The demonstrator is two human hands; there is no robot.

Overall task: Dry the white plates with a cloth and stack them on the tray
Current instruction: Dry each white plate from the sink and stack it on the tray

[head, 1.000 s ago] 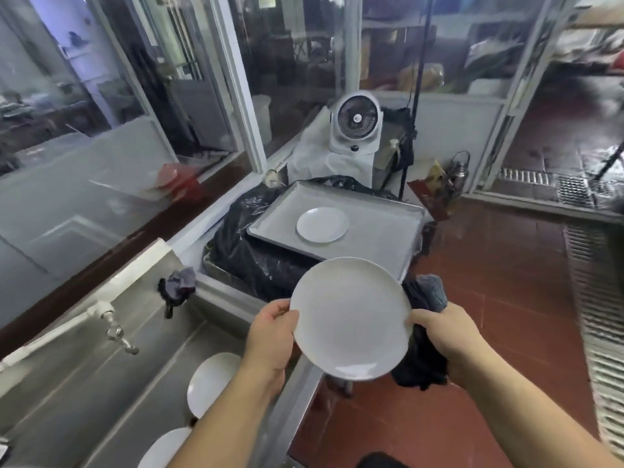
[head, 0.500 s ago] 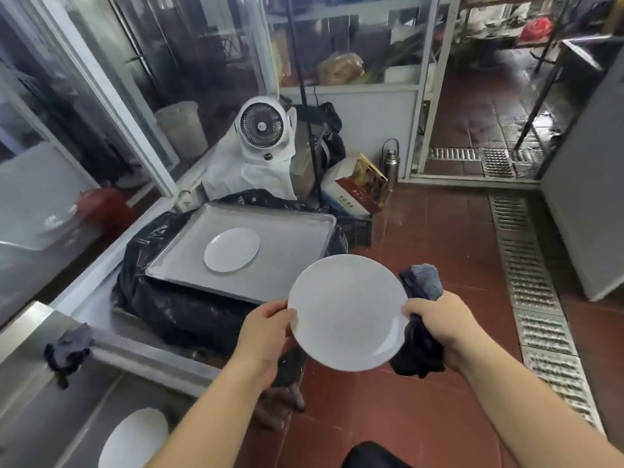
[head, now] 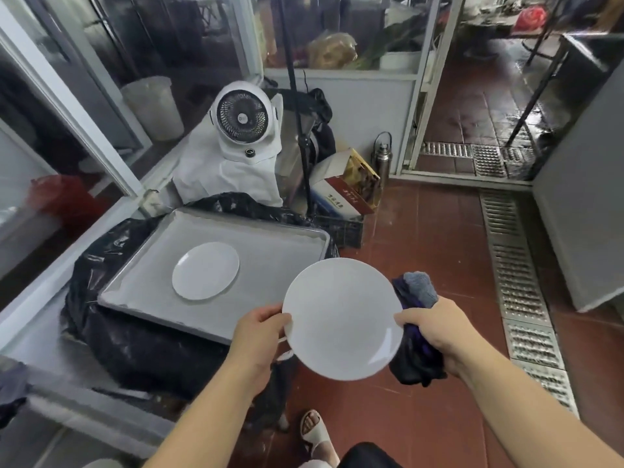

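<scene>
While both hands hold it, the plate point(head: 341, 317) hangs in the air above the red floor point(head: 429, 251), just off the near right corner of the tray point(head: 270, 251). The left hand point(head: 261, 336) grips the plate's left edge, thumb on top and fingers curled under. The right hand point(head: 435, 327) touches the plate's right edge with its thumb, and its fingers are curled tight round a dark cloth point(head: 417, 319). Part of the cloth sticks up above that hand and part hangs down below it.

The tray sits flat on something wrapped in a black bag point(head: 111, 319). One more plate point(head: 206, 270) lies on the tray, a bit left of the middle. All round that plate the tray is bare, with the most room on its right side. The held plate's far left edge just covers the tray's near right rim in this view.

Behind the tray stands a white fan point(head: 244, 126). A thin black pole point(head: 297, 106) rises just right of the fan. A box point(head: 347, 194) and a metal flask point(head: 383, 157) sit on the floor beyond the tray's far right corner. A long drain grate point(head: 516, 285) runs down the floor on the right, well apart from the hands. A foot in a sandal point(head: 314, 430) shows below the plate.
</scene>
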